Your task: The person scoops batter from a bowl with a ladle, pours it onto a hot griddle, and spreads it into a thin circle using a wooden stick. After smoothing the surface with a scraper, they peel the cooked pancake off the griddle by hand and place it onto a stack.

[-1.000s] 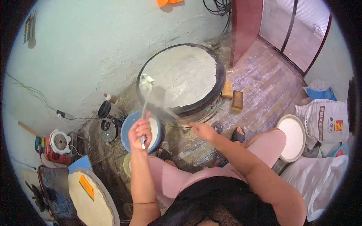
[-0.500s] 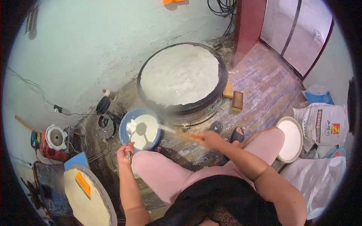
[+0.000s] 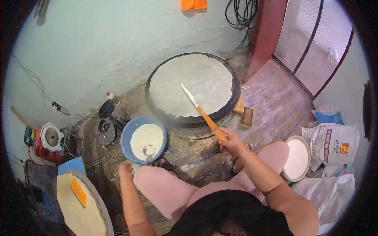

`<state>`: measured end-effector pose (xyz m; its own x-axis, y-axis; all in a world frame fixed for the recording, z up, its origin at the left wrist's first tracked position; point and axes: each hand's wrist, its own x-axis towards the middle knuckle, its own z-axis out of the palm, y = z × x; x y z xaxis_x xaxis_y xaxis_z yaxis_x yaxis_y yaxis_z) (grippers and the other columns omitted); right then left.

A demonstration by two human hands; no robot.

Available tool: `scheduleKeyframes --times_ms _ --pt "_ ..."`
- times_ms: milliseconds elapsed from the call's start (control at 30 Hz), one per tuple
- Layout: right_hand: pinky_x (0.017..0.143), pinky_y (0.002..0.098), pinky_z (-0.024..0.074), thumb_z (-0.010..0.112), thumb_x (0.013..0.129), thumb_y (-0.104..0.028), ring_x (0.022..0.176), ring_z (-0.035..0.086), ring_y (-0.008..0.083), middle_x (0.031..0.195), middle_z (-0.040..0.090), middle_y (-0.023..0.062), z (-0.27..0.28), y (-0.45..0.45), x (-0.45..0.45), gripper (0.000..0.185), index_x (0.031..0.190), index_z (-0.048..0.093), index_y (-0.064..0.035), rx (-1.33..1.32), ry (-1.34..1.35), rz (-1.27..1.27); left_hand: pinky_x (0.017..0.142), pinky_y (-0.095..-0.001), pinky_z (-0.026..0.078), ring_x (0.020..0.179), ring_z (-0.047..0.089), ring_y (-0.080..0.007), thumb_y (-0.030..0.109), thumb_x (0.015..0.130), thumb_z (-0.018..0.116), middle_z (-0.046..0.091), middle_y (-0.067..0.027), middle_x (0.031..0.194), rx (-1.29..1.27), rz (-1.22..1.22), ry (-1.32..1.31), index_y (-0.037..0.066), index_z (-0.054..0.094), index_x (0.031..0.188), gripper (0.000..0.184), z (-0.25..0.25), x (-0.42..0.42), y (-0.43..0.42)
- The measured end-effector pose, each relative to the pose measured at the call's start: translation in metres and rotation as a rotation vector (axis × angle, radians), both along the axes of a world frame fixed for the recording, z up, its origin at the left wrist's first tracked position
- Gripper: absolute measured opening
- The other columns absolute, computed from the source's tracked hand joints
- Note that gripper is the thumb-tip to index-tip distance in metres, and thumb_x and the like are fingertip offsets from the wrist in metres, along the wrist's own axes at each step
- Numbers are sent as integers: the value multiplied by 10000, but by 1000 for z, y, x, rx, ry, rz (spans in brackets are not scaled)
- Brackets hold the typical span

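Note:
My right hand point(image 3: 231, 142) is closed round the handle end of a long wooden spatula point(image 3: 210, 121). Its far end, coated in white batter, hangs over the pale round flatbread point(image 3: 193, 84) spread across a large black griddle point(image 3: 236, 92). To the left, a blue basin point(image 3: 125, 135) holds white batter point(image 3: 146, 135). A metal ladle point(image 3: 149, 150) rests in the basin's near side, its handle over the rim. My left hand point(image 3: 126, 170) is low beside the basin, left of the ladle handle; motion smears its fingers.
At lower left lies a stack of pale flatbreads point(image 3: 75, 208) with an orange scraper point(image 3: 78, 192) on top. A red blower point(image 3: 48, 147) stands behind it. On the right are a bowl of white flour point(image 3: 296, 159) and a printed white sack point(image 3: 332, 143). Bricks point(image 3: 246, 117) sit by the griddle.
The spatula has swung from beside the basin up over the griddle. The ladle has dropped into the batter at the basin's near side, and my left hand has moved slightly down and left.

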<state>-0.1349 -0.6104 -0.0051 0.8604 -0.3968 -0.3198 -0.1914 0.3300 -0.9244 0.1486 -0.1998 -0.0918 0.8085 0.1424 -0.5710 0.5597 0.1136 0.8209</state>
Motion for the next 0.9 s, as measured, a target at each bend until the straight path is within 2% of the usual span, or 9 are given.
scheduleKeyframes --times_ms 67,133,267,333,400,500,600,867,900 --pt "427 196 399 519 757 31 520 509 84 926 577 54 19 0 6 624 1313 251 -65 -1 -48 -11 829 -372 333 881 468 -186 214 736 498 529 -59 936 -161 -14 15 39 543 894 240 72 -4 -29" --pt "413 186 383 506 762 31 498 494 77 924 578 51 26 -6 13 602 1306 266 -61 0 -98 -27 891 -372 278 969 438 -184 244 767 504 497 -47 1064 -276 -58 -161 31 526 1020 331 117 -5 -65" --pt "339 195 337 581 775 -42 411 433 53 782 587 18 10 -36 26 517 1250 381 -84 -95 32 -179 884 -374 329 1007 438 -207 208 783 522 476 -73 1122 -479 -214 -229 24 504 1083 353 174 -15 -130" --pt "324 201 328 577 777 -43 384 416 57 708 561 10 8 -53 32 469 1216 417 -72 -213 85 -224 875 -377 350 1013 440 -214 187 783 528 473 -81 1126 -554 -268 -206 20 507 1071 334 181 -20 -162" --pt "310 208 324 576 769 -39 365 406 62 655 529 10 2 -71 39 449 1194 431 -64 -258 84 -251 752 -337 431 848 522 -194 149 763 555 560 -53 912 -585 -272 -132 25 565 939 216 181 -26 -187" --pt "305 215 331 527 780 -23 372 422 75 693 533 27 8 -90 52 414 1181 436 -68 -191 117 -315 733 -341 450 839 541 -209 148 761 551 564 -73 897 -638 -376 -80 1 560 937 229 148 -25 -202" --pt "306 216 333 512 780 -18 386 431 80 719 535 31 -2 -110 65 423 1190 432 -80 -171 168 -356 716 -344 466 834 559 -218 138 765 538 570 -94 889 -597 -458 54 -14 557 935 229 150 -35 -209" --pt "295 215 312 459 808 -46 387 408 92 686 514 27 -10 -134 86 393 1198 426 -87 -233 277 -388 684 -311 490 825 579 -211 142 775 531 578 -112 924 -651 -491 -25 -33 547 965 258 156 -37 -214" --pt "313 245 335 455 817 -66 407 416 97 659 499 22 -11 -138 88 395 1208 428 -112 -242 284 -369 684 -311 490 825 579 -211 142 775 531 578 -112 924 -652 -490 -22 -33 547 965 258 158 -37 -214"
